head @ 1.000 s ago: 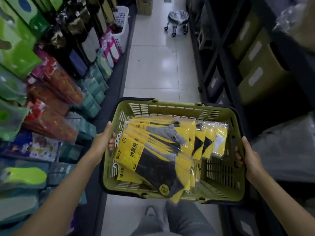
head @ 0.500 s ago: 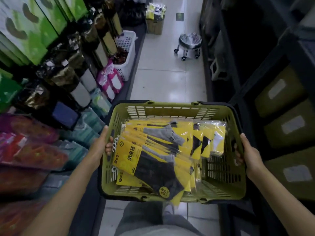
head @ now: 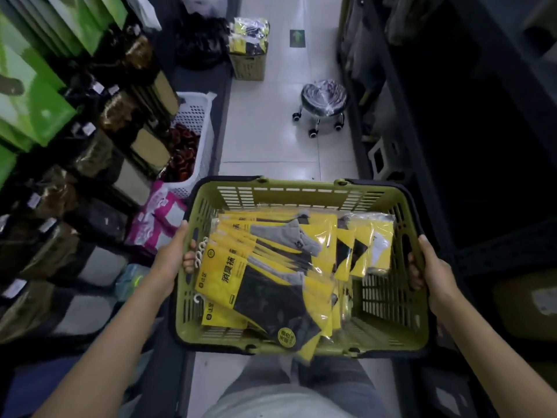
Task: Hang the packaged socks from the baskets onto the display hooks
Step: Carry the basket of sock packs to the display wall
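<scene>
I carry an olive-green plastic basket [head: 301, 191] in front of me, above the aisle floor. My left hand [head: 173, 256] grips its left rim and my right hand [head: 431, 273] grips its right rim. Inside lie several yellow packs of socks [head: 265, 282] with white hooks, stacked mostly on the left and fanned toward the back right. The top pack shows a dark sock, the one behind it a grey sock. On the left stands a display rack of hanging packaged goods [head: 90, 152].
A white basket [head: 197, 116] with dark red items stands at the rack's foot. Farther down the aisle are a small wheeled stool [head: 324, 99] and a box topped with yellow sock packs [head: 248, 40]. Dark shelving [head: 422, 116] lines the right side.
I have moved forward along the aisle with the basket. The white basket, the stool and the far box are nearer. Both hands keep the same grip.
</scene>
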